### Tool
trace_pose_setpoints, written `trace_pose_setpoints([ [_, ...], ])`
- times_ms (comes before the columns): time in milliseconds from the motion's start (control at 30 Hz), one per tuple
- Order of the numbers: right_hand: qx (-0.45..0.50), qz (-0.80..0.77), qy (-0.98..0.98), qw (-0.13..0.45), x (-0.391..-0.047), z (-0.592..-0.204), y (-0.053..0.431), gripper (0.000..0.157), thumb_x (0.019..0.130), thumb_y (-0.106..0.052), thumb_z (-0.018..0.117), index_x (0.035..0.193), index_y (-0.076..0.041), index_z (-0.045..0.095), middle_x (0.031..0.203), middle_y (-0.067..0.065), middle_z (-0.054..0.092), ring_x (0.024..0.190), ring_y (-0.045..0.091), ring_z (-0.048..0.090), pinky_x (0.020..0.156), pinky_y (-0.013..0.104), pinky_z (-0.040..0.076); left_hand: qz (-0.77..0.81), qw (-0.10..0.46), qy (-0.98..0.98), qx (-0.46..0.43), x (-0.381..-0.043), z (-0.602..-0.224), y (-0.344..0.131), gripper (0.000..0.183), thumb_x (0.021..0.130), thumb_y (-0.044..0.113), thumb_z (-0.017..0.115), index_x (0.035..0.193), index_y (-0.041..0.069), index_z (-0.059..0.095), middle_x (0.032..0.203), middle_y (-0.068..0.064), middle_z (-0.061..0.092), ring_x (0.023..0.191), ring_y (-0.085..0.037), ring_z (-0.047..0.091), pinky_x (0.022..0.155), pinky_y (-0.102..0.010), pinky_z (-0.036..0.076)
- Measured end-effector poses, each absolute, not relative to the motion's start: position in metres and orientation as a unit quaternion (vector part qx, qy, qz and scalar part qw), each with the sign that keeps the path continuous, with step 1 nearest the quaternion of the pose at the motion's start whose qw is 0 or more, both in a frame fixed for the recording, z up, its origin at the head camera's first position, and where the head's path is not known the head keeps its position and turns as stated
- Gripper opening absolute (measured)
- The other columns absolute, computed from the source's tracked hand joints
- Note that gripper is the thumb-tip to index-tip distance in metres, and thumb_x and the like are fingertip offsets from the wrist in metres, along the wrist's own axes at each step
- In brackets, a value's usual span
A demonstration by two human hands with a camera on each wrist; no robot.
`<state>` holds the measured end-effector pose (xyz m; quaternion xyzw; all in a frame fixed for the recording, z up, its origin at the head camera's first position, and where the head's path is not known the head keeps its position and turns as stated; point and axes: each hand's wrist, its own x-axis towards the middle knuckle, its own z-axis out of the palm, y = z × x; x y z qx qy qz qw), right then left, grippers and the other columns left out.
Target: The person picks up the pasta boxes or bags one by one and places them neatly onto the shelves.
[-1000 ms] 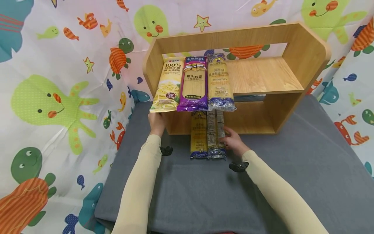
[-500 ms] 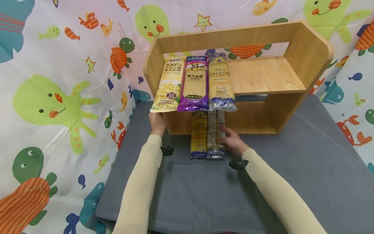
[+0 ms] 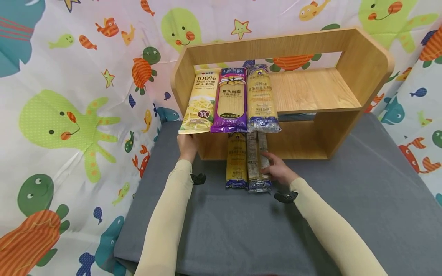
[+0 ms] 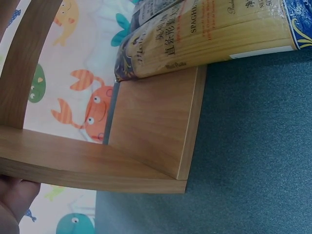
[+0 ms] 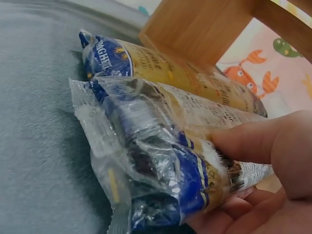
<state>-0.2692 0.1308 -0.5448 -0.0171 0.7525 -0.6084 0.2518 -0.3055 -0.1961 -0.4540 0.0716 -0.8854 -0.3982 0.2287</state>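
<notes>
My right hand (image 3: 279, 168) pinches a spaghetti packet (image 3: 254, 163) near its front end, thumb on top and fingers beneath. In the right wrist view this packet (image 5: 146, 146) shows its printed back and crinkled clear end. Close along its left side lies another spaghetti packet (image 3: 236, 163), yellow with a blue end, front up. Both stick out of the lower level of a wooden shelf (image 3: 297, 142). My left hand (image 3: 187, 146) holds the shelf's left side panel, its fingers mostly hidden; in the left wrist view, part of the hand (image 4: 17, 200) shows against the panel.
On the upper level, overhanging its front edge, lie a yellow pasta bag (image 3: 200, 101), a purple pasta bag (image 3: 230, 101) and a clear spaghetti packet (image 3: 262, 99). A grey cloth (image 3: 228, 234) covers the table. A patterned curtain (image 3: 86, 69) hangs behind and at the left.
The spaghetti packet in my right hand has shifted slightly forward out of the shelf and to the right, its front end now past its neighbour's. My left hand stays at the side panel.
</notes>
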Motion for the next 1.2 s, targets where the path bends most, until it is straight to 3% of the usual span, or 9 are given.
trace_pose_setpoints([
  [133,-0.028,-0.601,0.754,0.263,-0.263,-0.544,0.136,0.084,0.094,0.001,0.062,0.164,-0.015,0.019,0.171,0.022,0.008,0.119,0.035,0.053,0.078,0.038,0.055,-0.395,0.229,-0.886,0.073,-0.304,-0.453,-0.195,0.033,0.106,0.011,0.05,0.135,0.0,0.061,0.118,-0.027,0.071,0.101,-0.037,0.071,0.084,-0.049,0.057],
  [200,-0.027,-0.599,0.754,0.268,-0.258,-0.545,0.139,0.084,0.094,0.0,0.062,0.164,-0.017,0.02,0.171,0.02,0.009,0.122,0.037,0.052,0.079,0.038,0.055,-0.397,0.23,-0.885,0.073,-0.303,-0.453,-0.195,0.032,0.106,0.011,0.05,0.134,-0.001,0.061,0.119,-0.026,0.071,0.102,-0.037,0.071,0.085,-0.049,0.057],
  [367,-0.029,-0.601,0.751,0.272,-0.246,-0.547,0.148,0.083,0.094,0.003,0.061,0.164,-0.019,0.022,0.17,0.021,0.015,0.102,0.027,0.059,0.074,0.035,0.054,-0.4,0.218,-0.887,0.074,-0.303,-0.453,-0.194,0.033,0.107,0.012,0.05,0.137,0.001,0.06,0.119,-0.026,0.071,0.101,-0.036,0.072,0.085,-0.048,0.058],
  [500,-0.034,-0.609,0.745,0.269,-0.234,-0.546,0.156,0.083,0.093,0.004,0.062,0.164,-0.014,0.021,0.163,0.028,0.026,0.091,0.019,0.062,0.071,0.034,0.055,-0.4,0.216,-0.887,0.076,-0.303,-0.453,-0.194,0.033,0.107,0.011,0.05,0.136,0.001,0.06,0.117,-0.026,0.071,0.1,-0.037,0.072,0.083,-0.049,0.058],
  [600,-0.033,-0.617,0.739,0.269,-0.227,-0.545,0.161,0.083,0.094,0.003,0.062,0.164,-0.012,0.02,0.145,0.034,0.045,0.086,0.017,0.065,0.07,0.034,0.057,-0.398,0.219,-0.887,0.078,-0.303,-0.452,-0.194,0.033,0.106,0.012,0.05,0.135,0.0,0.061,0.117,-0.026,0.071,0.1,-0.037,0.072,0.082,-0.049,0.057],
  [767,-0.027,-0.633,0.724,0.274,-0.218,-0.548,0.167,0.082,0.094,0.003,0.062,0.163,-0.01,0.02,0.113,0.022,0.066,0.082,0.015,0.068,0.07,0.034,0.059,-0.397,0.215,-0.888,0.082,-0.304,-0.453,-0.195,0.033,0.107,0.014,0.049,0.136,0.001,0.06,0.118,-0.026,0.071,0.103,-0.037,0.072,0.084,-0.049,0.057],
  [967,-0.02,-0.642,0.714,0.279,-0.209,-0.554,0.173,0.081,0.095,0.002,0.061,0.164,-0.011,0.019,0.111,0.015,0.064,0.085,0.015,0.068,0.072,0.034,0.06,-0.404,0.207,-0.887,0.081,-0.303,-0.454,-0.195,0.035,0.108,0.016,0.049,0.138,0.002,0.058,0.121,-0.025,0.07,0.107,-0.036,0.071,0.088,-0.048,0.058],
  [1200,-0.012,-0.652,0.704,0.281,-0.203,-0.554,0.175,0.081,0.096,0.001,0.06,0.164,-0.01,0.018,0.113,0.015,0.067,0.087,0.014,0.069,0.075,0.034,0.06,-0.412,0.202,-0.885,0.086,-0.303,-0.453,-0.195,0.036,0.108,0.014,0.046,0.141,0.003,0.057,0.12,-0.026,0.069,0.1,-0.036,0.07,0.08,-0.047,0.055],
])
